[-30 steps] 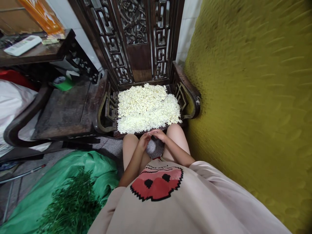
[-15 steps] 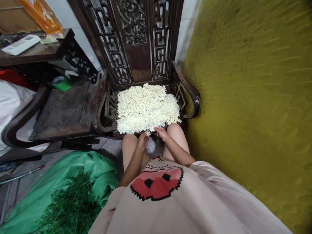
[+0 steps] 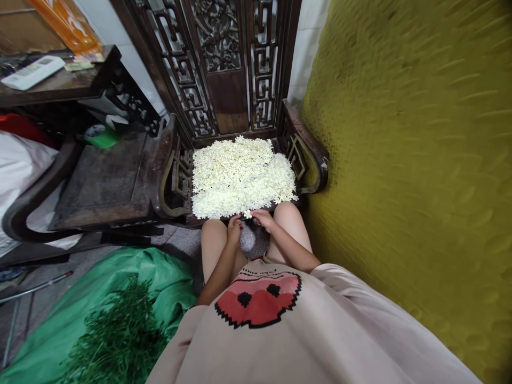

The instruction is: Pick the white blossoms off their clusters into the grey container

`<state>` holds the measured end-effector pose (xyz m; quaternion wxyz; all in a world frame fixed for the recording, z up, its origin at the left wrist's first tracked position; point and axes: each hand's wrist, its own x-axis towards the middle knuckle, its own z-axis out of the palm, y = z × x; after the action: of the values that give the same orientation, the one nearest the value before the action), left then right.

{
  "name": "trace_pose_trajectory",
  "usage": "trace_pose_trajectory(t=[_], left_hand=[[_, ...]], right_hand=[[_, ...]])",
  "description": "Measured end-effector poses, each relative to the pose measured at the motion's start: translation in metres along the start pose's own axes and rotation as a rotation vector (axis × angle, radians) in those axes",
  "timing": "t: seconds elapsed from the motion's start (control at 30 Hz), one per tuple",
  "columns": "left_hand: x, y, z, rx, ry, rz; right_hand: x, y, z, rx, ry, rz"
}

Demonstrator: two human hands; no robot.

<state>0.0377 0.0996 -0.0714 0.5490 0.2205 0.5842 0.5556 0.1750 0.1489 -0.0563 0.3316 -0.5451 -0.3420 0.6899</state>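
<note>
Right at the front edge of the dark carved wooden chair seat (image 3: 182,184), both hands meet over the person's knees. The right hand (image 3: 264,217) pinches a small white flower (image 3: 248,214) between its fingertips, just at the near rim of the big heap of small white blossoms (image 3: 242,176) that covers the seat. The left hand (image 3: 234,228) sits just beside it, fingers curled inward, but it's too small in the head view to tell if it's actually gripping anything or just loosely closed. Below the two hands, between the bare knees, there's a grey speckled rounded thing (image 3: 253,242), can't make out what it is. Off to the left of the grip and nearer the camera lies a green plastic sheet (image 3: 80,314) with a pile of green leafy stems (image 3: 116,336) on it. Further left of the flower heap is a second dark wooden seat (image 3: 104,181), and to the right a mustard-yellow textured wall (image 3: 408,160).
</note>
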Motion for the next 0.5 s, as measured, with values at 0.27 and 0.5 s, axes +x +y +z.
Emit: trace_pose_trajectory(t=[0.27,0.5], left_hand=[[0.0005,-0.0019,-0.0015,0.205,-0.031,0.077],[0.0003,-0.003,0.0003,0.21,-0.05,0.022]], right_hand=[[-0.0056,-0.0034,0.0017,0.086,-0.127,0.069],[-0.0086,-0.0058,0.004,-0.017,-0.068,0.079]])
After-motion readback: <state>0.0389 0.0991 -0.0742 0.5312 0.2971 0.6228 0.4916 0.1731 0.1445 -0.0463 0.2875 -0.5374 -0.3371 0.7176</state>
